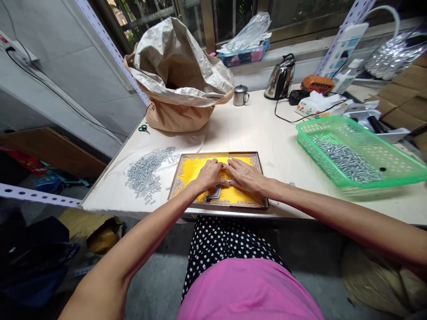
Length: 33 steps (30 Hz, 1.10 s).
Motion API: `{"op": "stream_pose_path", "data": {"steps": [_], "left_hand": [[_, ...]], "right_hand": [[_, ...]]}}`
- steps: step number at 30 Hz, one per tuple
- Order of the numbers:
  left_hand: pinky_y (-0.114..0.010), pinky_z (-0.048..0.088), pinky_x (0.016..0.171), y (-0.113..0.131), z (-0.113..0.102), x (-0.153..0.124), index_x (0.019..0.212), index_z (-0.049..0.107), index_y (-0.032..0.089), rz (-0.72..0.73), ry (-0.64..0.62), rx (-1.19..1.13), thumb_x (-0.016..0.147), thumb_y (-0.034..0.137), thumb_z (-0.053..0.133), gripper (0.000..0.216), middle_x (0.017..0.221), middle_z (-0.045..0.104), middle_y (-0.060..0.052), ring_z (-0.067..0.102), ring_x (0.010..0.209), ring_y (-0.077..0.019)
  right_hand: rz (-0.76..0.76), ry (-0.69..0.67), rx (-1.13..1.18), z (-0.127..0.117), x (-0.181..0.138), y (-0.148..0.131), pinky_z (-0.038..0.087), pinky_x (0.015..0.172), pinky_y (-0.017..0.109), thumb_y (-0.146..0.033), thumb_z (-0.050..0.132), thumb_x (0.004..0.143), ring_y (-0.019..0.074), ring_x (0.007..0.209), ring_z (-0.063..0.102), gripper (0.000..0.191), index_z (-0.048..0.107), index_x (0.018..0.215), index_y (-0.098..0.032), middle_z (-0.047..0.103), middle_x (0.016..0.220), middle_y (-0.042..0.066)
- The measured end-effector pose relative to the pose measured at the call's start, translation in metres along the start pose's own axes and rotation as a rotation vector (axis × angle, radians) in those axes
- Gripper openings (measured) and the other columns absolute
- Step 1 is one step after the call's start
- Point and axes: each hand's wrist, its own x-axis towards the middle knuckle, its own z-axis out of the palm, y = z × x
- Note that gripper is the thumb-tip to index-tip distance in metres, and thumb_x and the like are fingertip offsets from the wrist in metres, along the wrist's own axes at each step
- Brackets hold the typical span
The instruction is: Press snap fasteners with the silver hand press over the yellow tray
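A shallow brown-rimmed tray [263,189] with a yellow bottom lies at the table's front edge. Small metal springs [180,186] are scattered along its inner sides. My left hand [210,173] and my right hand [245,174] meet over the middle of the tray, fingers bent and thumbs nearly touching. Something grey shows between the thumbs, but the fingers hide most of it. Just below my left hand, a grey bracket-like piece [215,194] with a dark end lies on the yellow surface. Left of the tray is a loose heap of springs [143,173].
A green basket [348,178] holding many springs stands at the right. Behind the heap are a large open sack [180,115] and green-handled scissors [143,128]. Toward the window stand a lidded metal mug [240,96], a steel kettle [280,78] and a tissue pack [315,106].
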Motion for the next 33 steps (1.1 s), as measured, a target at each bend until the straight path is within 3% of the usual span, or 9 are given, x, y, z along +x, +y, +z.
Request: {"op": "stream_pose_path", "data": {"steps": [5, 8, 11, 17, 19, 21, 25, 29, 33], "left_hand": [[-0.025, 0.044, 0.080, -0.021, 0.002, 0.017, 0.091, 0.070, 0.014, -0.009, -0.001, -0.097, 0.086, 0.021, 0.057, 0.015, 0.091, 0.063, -0.006, 0.056, 0.087, -0.0183], [-0.024, 0.043, 0.078, -0.023, 0.002, 0.021, 0.090, 0.072, 0.014, -0.069, 0.063, -0.176, 0.082, 0.009, 0.052, 0.022, 0.083, 0.065, -0.002, 0.055, 0.081, -0.0162], [-0.023, 0.044, 0.076, -0.023, -0.013, 0.025, 0.092, 0.074, 0.012, -0.151, 0.128, -0.291, 0.080, 0.010, 0.055, 0.022, 0.074, 0.066, 0.000, 0.056, 0.076, -0.0152], [-0.029, 0.046, 0.085, -0.038, -0.052, -0.001, 0.104, 0.071, 0.015, -0.168, 0.561, -0.404, 0.094, 0.029, 0.050, 0.027, 0.098, 0.069, -0.006, 0.059, 0.089, -0.0150], [-0.031, 0.046, 0.086, -0.040, -0.042, -0.024, 0.090, 0.072, 0.016, -0.154, 0.495, -0.307, 0.095, 0.033, 0.053, 0.026, 0.091, 0.069, -0.006, 0.058, 0.087, -0.0164], [-0.032, 0.046, 0.086, -0.035, -0.020, -0.046, 0.081, 0.072, 0.018, -0.076, 0.267, -0.206, 0.091, 0.035, 0.060, 0.023, 0.087, 0.068, -0.005, 0.056, 0.090, -0.0190], [-0.033, 0.046, 0.084, -0.025, 0.014, -0.076, 0.091, 0.070, 0.017, -0.023, 0.020, 0.009, 0.091, 0.032, 0.061, 0.018, 0.095, 0.067, -0.008, 0.054, 0.099, -0.0232], [-0.035, 0.045, 0.084, -0.044, 0.006, -0.098, 0.094, 0.068, 0.016, -0.148, -0.003, 0.175, 0.096, 0.018, 0.046, 0.022, 0.101, 0.065, -0.010, 0.053, 0.100, -0.0245], [-0.033, 0.044, 0.085, -0.088, -0.013, -0.110, 0.099, 0.068, 0.019, -0.407, 0.161, 0.179, 0.095, 0.020, 0.046, 0.023, 0.105, 0.064, -0.010, 0.053, 0.104, -0.0241]], "right_hand": [[-0.025, -0.026, -0.004, 0.005, -0.003, -0.003, 0.038, 0.085, 0.038, -0.028, 0.052, 0.096, 0.0272, 0.105, 0.049, 0.023, 0.060, 0.112, -0.014, 0.059, 0.114, 0.014], [-0.007, -0.097, -0.016, 0.006, -0.003, -0.009, 0.034, 0.077, 0.035, -0.025, 0.045, 0.099, 0.0238, 0.093, 0.049, 0.020, 0.062, 0.096, -0.016, 0.062, 0.100, 0.011], [-0.019, -0.058, 0.006, 0.004, -0.005, -0.015, 0.031, 0.072, 0.033, -0.019, 0.039, 0.100, 0.0204, 0.083, 0.050, 0.020, 0.059, 0.096, -0.017, 0.063, 0.093, 0.008], [0.161, 0.212, 0.031, -0.011, -0.023, -0.008, 0.029, 0.061, 0.030, -0.029, 0.029, 0.103, 0.0171, 0.072, 0.051, 0.030, 0.056, 0.098, -0.018, 0.063, 0.087, 0.006], [0.277, 0.303, 0.053, -0.015, -0.034, -0.002, 0.030, 0.059, 0.029, -0.032, 0.028, 0.103, 0.0171, 0.071, 0.053, 0.031, 0.056, 0.099, -0.018, 0.063, 0.088, 0.007], [0.366, 0.366, 0.099, -0.016, -0.044, 0.002, 0.033, 0.058, 0.029, -0.035, 0.028, 0.103, 0.0177, 0.071, 0.055, 0.031, 0.055, 0.101, -0.019, 0.063, 0.087, 0.007], [0.422, 0.430, 0.166, -0.012, -0.060, -0.003, 0.039, 0.058, 0.030, -0.038, 0.029, 0.102, 0.0192, 0.070, 0.059, 0.030, 0.053, 0.101, -0.020, 0.063, 0.085, 0.006], [0.375, 0.421, 0.212, -0.004, -0.063, -0.011, 0.042, 0.059, 0.031, -0.039, 0.032, 0.101, 0.0205, 0.072, 0.062, 0.030, 0.055, 0.101, -0.021, 0.063, 0.086, 0.007], [0.345, 0.384, 0.237, 0.006, -0.054, -0.012, 0.042, 0.056, 0.031, -0.041, 0.033, 0.101, 0.0197, 0.067, 0.061, 0.029, 0.055, 0.096, -0.023, 0.062, 0.082, 0.005]]}}
